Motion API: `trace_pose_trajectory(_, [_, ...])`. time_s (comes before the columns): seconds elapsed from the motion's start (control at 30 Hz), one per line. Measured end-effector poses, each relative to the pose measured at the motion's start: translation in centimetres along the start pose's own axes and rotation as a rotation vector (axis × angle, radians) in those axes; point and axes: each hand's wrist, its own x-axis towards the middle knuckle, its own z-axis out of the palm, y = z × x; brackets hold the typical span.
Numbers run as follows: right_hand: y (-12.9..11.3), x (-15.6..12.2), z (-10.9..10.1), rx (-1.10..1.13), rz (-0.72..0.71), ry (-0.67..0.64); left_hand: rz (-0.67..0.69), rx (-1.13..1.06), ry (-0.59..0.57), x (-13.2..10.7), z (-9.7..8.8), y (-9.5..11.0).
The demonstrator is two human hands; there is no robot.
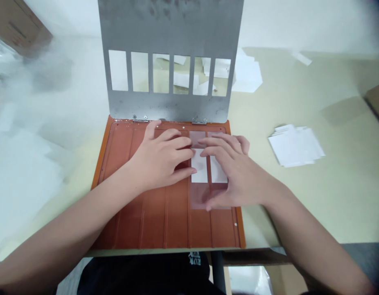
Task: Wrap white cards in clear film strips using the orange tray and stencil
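Note:
An orange-red board (152, 221) with shallow lengthwise grooves lies flat before me. Two white cards (199, 169) rest side by side on its right half, along with clear plastic film (198, 197) that shows above and below them. My left hand (166, 157) is over the board's middle, fingers apart, its fingertips at the left edge of the nearer card. Over the right-hand card, my right hand (235, 170) has its fingers spread and bent, the tips touching the film and card, and it partly hides that card.
A grey metal plate (174, 28) with a row of rectangular windows stands raised on hinges (199, 121) at the board's far edge. Stacked white cards (295, 145) lie to the right. More white pieces (246, 73) are behind the plate. A cardboard box (20, 26) sits far left.

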Motion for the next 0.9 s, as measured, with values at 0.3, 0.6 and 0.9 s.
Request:
trace_pose_trajectory(0.3, [-0.1,-0.1,0.2,-0.015,-0.074,0.076,0.006,0.034,0.011,0.2,-0.5,0.3])
trace_pose_trajectory(0.6, [0.0,0.2,0.3,-0.073,-0.107,0.153,0.048,0.037,-0.035,0.0,-0.8,-0.2])
trace_pose_trajectory(0.9, [0.2,0.4,0.7,-0.200,-0.131,0.231,0.035,-0.005,-0.058,0.2,-1.1,0.4])
